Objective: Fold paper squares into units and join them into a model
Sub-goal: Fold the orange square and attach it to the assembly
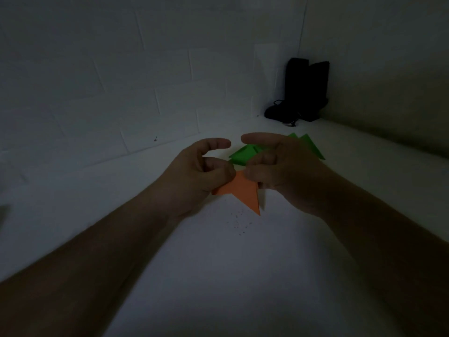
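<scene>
A folded orange paper unit [243, 190] with pointed flaps sits between both hands at the centre of the head view. My left hand [196, 173] pinches its left upper part with curled fingers. My right hand [277, 166] grips its right upper part, index finger stretched out above. Just behind the hands lie folded green paper units [243, 155], with another green point [313, 147] showing past my right hand. How many green pieces there are is partly hidden by the hands.
The scene is dim. A white surface [218, 263] runs under the hands, with small dark specks [239, 222] near the orange point. A dark object with a cord [298, 93] stands in the back right corner against the white brick wall.
</scene>
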A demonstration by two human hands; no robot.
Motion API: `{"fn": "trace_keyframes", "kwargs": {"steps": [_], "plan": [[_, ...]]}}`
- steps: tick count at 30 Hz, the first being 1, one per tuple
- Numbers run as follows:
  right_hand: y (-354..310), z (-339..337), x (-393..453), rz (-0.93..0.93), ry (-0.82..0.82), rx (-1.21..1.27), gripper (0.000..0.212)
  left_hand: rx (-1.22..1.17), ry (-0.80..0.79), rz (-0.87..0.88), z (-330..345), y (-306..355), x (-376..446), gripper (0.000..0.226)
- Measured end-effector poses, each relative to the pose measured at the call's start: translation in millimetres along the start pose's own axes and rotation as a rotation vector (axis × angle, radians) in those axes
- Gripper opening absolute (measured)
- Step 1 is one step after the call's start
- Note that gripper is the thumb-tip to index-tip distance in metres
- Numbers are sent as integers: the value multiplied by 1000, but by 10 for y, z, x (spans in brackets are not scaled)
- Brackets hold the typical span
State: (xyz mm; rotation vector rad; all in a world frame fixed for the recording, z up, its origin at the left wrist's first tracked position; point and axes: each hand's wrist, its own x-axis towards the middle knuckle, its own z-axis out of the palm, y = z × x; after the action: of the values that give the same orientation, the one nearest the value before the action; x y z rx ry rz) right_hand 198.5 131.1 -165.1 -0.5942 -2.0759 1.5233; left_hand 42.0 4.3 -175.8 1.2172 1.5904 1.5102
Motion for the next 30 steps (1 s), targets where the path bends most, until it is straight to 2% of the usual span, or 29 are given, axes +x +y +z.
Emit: {"fn": "trace_keyframes", "kwargs": {"steps": [10,22,26,30], "plan": [[-13,-12,9,21,8,13,65,0,24,-18,-8,18,3,44],[14,-60,29,38,15,131,66,-75,58,-42,-16,66,-13,57],[42,-55,48,46,4,154,66,-29,53,-53,-26,66,-10,44],[57,-72,64,46,-21,200,67,-64,40,-30,-58,67,-12,54]]}}
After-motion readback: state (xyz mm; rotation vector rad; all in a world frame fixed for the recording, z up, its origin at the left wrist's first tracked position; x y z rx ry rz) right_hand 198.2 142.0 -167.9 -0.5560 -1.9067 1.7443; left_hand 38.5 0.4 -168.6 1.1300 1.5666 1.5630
